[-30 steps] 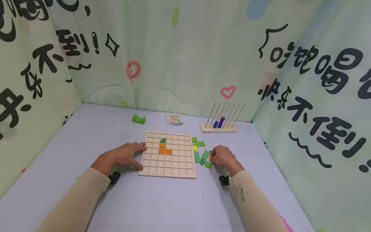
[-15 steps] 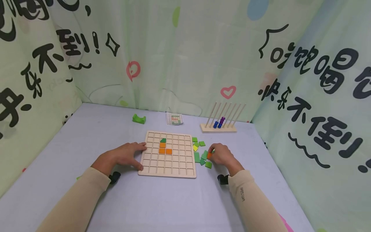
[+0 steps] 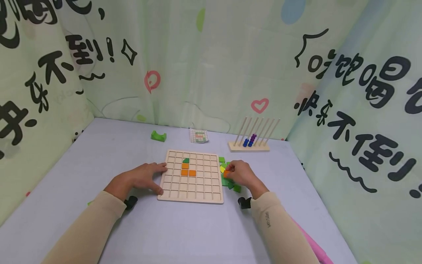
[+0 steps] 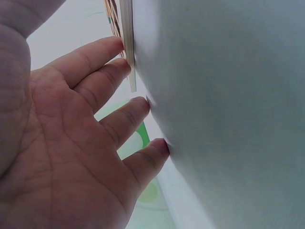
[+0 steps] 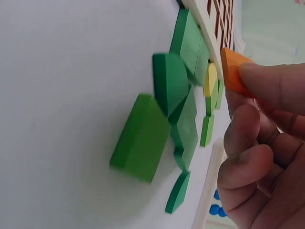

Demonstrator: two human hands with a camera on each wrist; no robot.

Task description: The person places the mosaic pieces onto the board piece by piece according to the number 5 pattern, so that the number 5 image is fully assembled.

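Note:
A wooden grid board (image 3: 197, 190) lies flat on the table, with a dark green rounded piece (image 3: 186, 160) and several orange squares (image 3: 185, 172) set in its cells. My left hand (image 3: 138, 178) rests at the board's left edge, fingers spread; in the left wrist view two fingertips (image 4: 116, 44) touch the board's side. Between thumb and finger, my right hand (image 3: 244, 174) pinches an orange tile (image 5: 234, 71), raised above the loose pieces by the board's right edge. Those include a green block (image 5: 142, 136), a dark green rounded piece (image 5: 170, 81) and a yellow piece (image 5: 210, 78).
Behind the board lie a green arched block (image 3: 158, 136) and a printed pattern card (image 3: 199, 136). A wooden peg stand (image 3: 248, 147) with blue and purple beads is at the back right. Printed curtains (image 3: 204, 73) enclose the table's back and sides.
My right hand has lifted the orange tile from the right side of the loose pieces and moved it left toward the board. The left hand and the board have stayed put.

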